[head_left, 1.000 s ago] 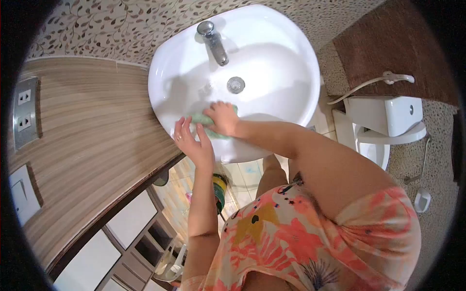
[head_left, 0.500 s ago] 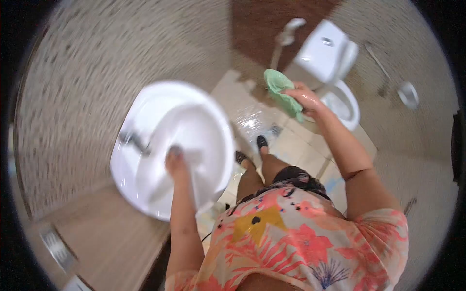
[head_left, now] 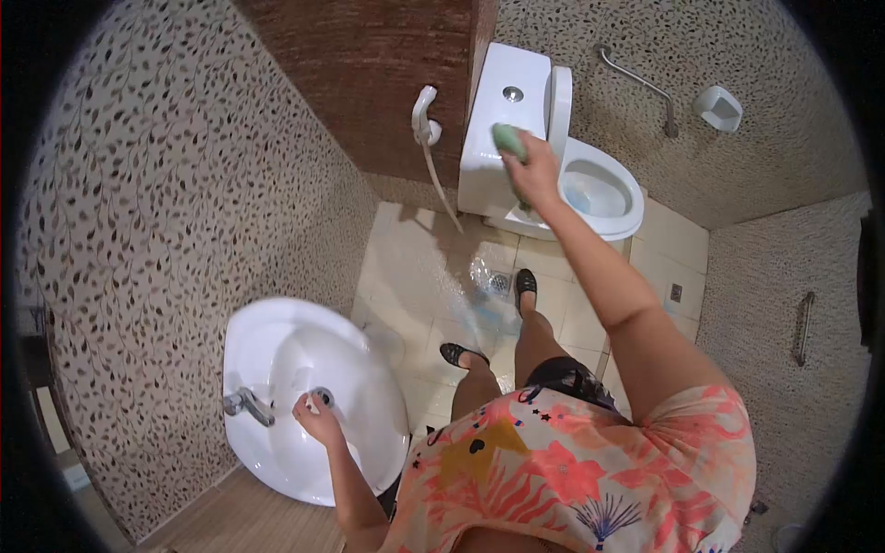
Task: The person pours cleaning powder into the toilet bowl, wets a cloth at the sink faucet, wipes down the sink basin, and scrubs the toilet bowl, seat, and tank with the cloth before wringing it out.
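My right hand (head_left: 536,175) is closed around a green cloth (head_left: 508,140), held out in front of the toilet tank (head_left: 502,120). My left hand (head_left: 316,417) hovers over the white sink (head_left: 369,369), close to the drain (head_left: 323,397) and the chrome faucet (head_left: 249,405). Its fingers are curled, and whether anything lies between them is too small to make out.
The open toilet bowl (head_left: 599,189) stands beside the tank. A bidet sprayer (head_left: 424,115) hangs on the brown wall, its hose reaching down. The tiled floor (head_left: 406,267) looks wet near a floor drain (head_left: 499,283). A metal bar (head_left: 636,78) is on the far wall.
The view has turned toward the toilet. My right hand has lifted the green cloth from the sink and carried it over to the tank. My left hand has moved from the rim to above the basin.
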The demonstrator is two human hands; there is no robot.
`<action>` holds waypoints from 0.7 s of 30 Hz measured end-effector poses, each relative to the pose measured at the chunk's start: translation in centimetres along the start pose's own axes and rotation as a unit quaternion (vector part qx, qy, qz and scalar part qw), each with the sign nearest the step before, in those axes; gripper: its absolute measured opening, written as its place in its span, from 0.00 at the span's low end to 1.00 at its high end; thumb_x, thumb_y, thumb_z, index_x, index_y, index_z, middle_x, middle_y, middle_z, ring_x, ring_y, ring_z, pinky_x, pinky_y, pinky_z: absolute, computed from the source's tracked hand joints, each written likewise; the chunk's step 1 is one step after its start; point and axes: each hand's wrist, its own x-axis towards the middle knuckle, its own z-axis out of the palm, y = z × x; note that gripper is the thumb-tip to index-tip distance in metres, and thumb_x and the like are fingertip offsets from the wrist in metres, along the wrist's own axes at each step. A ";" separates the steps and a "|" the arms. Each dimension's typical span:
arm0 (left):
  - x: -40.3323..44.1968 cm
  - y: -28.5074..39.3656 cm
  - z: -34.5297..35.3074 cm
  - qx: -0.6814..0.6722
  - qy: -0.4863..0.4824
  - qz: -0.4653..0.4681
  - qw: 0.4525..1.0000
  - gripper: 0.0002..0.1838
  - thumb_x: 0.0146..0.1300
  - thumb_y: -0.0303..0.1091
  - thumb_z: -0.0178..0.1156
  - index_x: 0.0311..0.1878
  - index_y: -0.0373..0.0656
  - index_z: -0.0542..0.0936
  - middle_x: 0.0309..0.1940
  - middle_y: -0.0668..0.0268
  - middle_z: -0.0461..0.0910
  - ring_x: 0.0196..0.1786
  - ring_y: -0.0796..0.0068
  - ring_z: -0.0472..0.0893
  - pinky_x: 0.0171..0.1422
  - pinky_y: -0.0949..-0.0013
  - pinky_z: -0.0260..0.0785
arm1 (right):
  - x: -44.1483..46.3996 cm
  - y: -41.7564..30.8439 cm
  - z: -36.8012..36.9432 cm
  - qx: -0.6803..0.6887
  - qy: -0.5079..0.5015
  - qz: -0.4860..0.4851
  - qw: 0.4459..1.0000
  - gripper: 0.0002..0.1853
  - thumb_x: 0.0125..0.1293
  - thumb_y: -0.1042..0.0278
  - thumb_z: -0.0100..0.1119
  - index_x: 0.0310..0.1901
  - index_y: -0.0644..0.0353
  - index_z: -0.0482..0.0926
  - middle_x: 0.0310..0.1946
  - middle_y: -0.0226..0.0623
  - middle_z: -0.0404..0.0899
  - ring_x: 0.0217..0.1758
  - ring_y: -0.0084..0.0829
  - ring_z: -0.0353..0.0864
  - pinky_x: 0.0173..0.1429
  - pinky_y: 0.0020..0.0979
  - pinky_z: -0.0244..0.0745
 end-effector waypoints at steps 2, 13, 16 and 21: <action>-0.8 3.7 -0.3 -0.033 0.040 0.028 0.998 0.12 0.60 0.31 0.56 0.44 0.34 0.73 0.41 0.54 0.71 0.47 0.57 0.70 0.52 0.59 0.64 | 1.5 2.8 3.9 -0.220 -0.003 -0.033 0.975 0.19 0.50 0.63 0.62 0.48 0.44 0.77 0.60 0.38 0.65 0.68 0.44 0.56 0.66 0.62 0.45; -7.2 27.1 8.3 -0.089 -0.013 0.187 0.978 0.14 0.51 0.20 0.61 0.42 0.39 0.75 0.44 0.54 0.72 0.47 0.57 0.72 0.54 0.60 0.64 | 29.6 16.0 8.4 -0.189 0.142 0.073 0.969 0.19 0.54 0.65 0.53 0.50 0.47 0.77 0.63 0.40 0.63 0.69 0.46 0.55 0.69 0.60 0.44; -7.5 35.4 14.1 -0.183 -0.057 0.277 0.941 0.14 0.49 0.20 0.62 0.42 0.39 0.76 0.43 0.54 0.74 0.46 0.58 0.73 0.51 0.62 0.66 | 33.9 15.1 6.9 -0.152 0.090 0.158 0.971 0.17 0.56 0.62 0.53 0.48 0.47 0.79 0.57 0.41 0.70 0.64 0.46 0.63 0.68 0.59 0.46; -5.3 49.7 17.9 -0.278 -0.103 0.372 0.880 0.14 0.53 0.19 0.59 0.45 0.34 0.75 0.43 0.55 0.76 0.48 0.59 0.75 0.55 0.60 0.65 | 22.4 12.8 9.3 -0.163 0.122 0.018 0.979 0.07 0.53 0.71 0.50 0.31 0.61 0.78 0.41 0.50 0.73 0.49 0.50 0.69 0.56 0.52 0.61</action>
